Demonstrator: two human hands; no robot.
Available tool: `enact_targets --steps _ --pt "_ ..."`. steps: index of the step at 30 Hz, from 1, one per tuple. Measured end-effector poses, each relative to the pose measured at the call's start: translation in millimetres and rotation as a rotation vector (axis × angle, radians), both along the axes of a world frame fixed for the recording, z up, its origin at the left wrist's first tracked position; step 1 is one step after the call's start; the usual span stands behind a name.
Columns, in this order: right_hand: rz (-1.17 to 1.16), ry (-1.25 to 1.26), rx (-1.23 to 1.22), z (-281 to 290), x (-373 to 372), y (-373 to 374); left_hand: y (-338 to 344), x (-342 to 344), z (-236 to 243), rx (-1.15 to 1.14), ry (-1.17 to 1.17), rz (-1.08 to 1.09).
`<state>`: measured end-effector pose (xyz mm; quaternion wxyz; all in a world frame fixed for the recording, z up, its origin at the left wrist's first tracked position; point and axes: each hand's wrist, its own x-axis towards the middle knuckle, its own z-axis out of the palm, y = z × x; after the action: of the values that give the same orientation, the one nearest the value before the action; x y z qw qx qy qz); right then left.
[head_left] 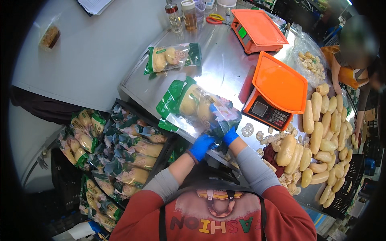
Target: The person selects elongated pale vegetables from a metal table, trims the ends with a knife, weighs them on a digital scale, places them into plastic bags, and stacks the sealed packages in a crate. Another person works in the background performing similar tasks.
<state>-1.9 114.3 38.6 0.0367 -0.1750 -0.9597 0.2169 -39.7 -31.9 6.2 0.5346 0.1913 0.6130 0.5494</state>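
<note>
Both hands, in blue gloves, grip the near end of a clear green-edged bag of lotus root [197, 106] on the steel counter [225, 64]. The left hand [202, 146] and right hand [230, 135] sit close together. An orange scale [277, 90] stands just right.

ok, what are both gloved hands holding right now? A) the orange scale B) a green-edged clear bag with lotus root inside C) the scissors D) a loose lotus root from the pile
B: the left hand and right hand, both in blue gloves, grip the open end of the green-edged bag, which lies on the steel table.
</note>
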Motion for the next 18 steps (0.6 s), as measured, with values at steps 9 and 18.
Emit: enact_targets --steps 9,18 --pt "0.100 0.466 -0.590 78 66 12 3 -47 73 0.310 -0.618 0.289" --pt "-0.065 0.658 -0.437 103 105 31 16 -40 149 0.341 -0.565 -0.112"
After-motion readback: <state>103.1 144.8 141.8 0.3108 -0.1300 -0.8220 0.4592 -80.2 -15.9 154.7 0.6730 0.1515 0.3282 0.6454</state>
